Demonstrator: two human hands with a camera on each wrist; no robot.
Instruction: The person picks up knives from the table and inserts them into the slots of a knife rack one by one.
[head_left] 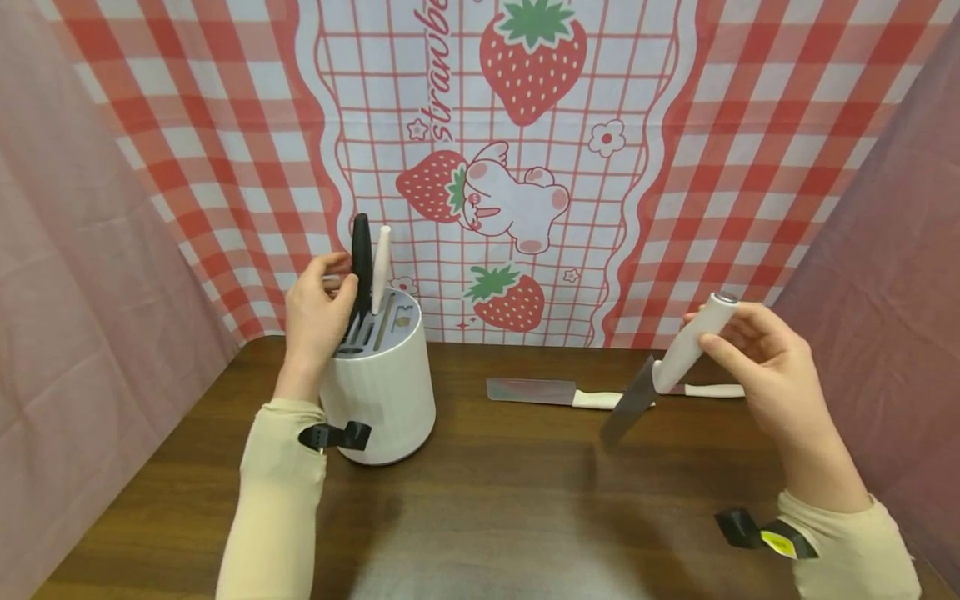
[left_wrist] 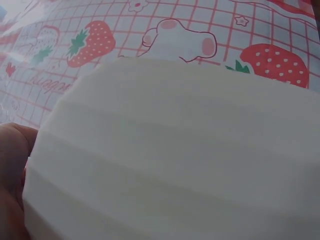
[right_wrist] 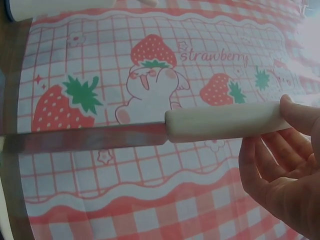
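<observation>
Pinched in the right hand (head_left: 776, 367), a white-handled knife (head_left: 684, 350) is held aslant above the table (head_left: 495, 517), broad room left beside the block's (head_left: 384, 408) edge; a black handle (head_left: 362, 250) is touched by the left hand (head_left: 317, 308), grip unclear.

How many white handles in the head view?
4: the held handle in the right hand, the stored handle in the holder, and the left handle and right handle on the table; the left hand could hide more.

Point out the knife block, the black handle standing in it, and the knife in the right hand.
Knife block (head_left: 386, 387), head view: front of its white wall.
Black handle (head_left: 362, 260), head view: middle of its length.
Held knife (right_wrist: 205, 123), right wrist view: its white handle.
</observation>
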